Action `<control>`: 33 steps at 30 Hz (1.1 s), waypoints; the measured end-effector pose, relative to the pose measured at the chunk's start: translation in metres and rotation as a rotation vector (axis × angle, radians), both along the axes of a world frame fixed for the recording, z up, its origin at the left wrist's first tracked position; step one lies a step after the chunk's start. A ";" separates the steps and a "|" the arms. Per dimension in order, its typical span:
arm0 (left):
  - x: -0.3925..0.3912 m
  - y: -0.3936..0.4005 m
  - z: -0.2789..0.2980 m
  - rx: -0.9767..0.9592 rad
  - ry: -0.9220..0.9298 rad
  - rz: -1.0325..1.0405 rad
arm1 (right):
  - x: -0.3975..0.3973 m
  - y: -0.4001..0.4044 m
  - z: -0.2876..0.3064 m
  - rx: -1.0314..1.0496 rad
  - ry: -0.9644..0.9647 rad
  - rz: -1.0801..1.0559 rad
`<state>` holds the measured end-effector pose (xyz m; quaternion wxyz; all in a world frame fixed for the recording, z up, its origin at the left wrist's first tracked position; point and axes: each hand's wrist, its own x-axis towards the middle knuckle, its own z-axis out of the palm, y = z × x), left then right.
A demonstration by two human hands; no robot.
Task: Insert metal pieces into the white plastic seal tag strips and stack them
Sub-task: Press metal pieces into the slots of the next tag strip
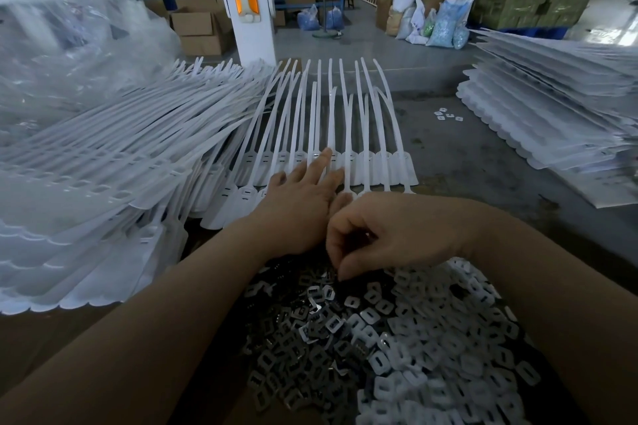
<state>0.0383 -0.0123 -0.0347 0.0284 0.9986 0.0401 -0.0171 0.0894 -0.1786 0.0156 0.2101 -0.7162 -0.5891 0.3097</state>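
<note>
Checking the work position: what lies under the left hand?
The left hand rests with straight fingers on a row of white seal tag strips. The tag heads directly beneath its palm are covered, so whether they hold metal pieces cannot be seen.

2 hands; approx. 3 stacks of seal strips; metal pieces too many to count.

The left hand is reaching forward, palm down, with its fingers lying nearly straight and spread, the fingertips furthest from the body. Its bare forearm is running in from the lower left. The right hand is hanging just beside it with the wrist bent, fingers curling downward and the thumb pinching toward them; what its grip is enclosing is too dark to tell. The right forearm is coming in from the lower right.
</note>
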 end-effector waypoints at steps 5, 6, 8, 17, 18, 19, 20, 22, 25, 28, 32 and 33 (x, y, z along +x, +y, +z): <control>0.001 0.000 0.000 0.027 0.048 -0.004 | 0.008 -0.002 -0.004 0.154 0.127 -0.243; 0.000 -0.001 0.001 0.020 0.044 -0.004 | 0.009 -0.002 -0.006 0.184 0.126 -0.278; -0.001 -0.002 0.001 -0.009 0.019 -0.001 | 0.013 -0.002 -0.009 0.249 0.118 -0.333; 0.001 -0.003 -0.003 -0.034 -0.026 0.026 | 0.028 -0.005 -0.015 0.402 0.097 -0.559; 0.001 -0.002 -0.003 -0.033 -0.027 0.028 | 0.030 -0.005 -0.016 0.414 0.073 -0.587; 0.002 -0.002 -0.003 -0.032 -0.028 0.029 | 0.031 -0.006 -0.017 0.421 0.045 -0.610; 0.002 -0.002 -0.003 -0.031 -0.029 0.029 | 0.032 -0.006 -0.018 0.427 0.025 -0.632; 0.001 -0.003 -0.003 -0.033 -0.029 0.026 | 0.034 -0.006 -0.019 0.444 0.028 -0.679; 0.000 -0.003 -0.003 -0.036 -0.031 0.031 | 0.037 -0.007 -0.020 0.495 0.035 -0.757; 0.000 -0.004 -0.003 -0.031 -0.028 0.034 | 0.040 -0.010 -0.021 0.496 0.046 -0.803; 0.000 -0.003 -0.002 -0.033 -0.020 0.036 | 0.044 -0.014 -0.023 0.446 0.029 -0.810; 0.000 -0.003 -0.002 -0.031 -0.023 0.035 | 0.045 -0.015 -0.023 0.439 0.026 -0.809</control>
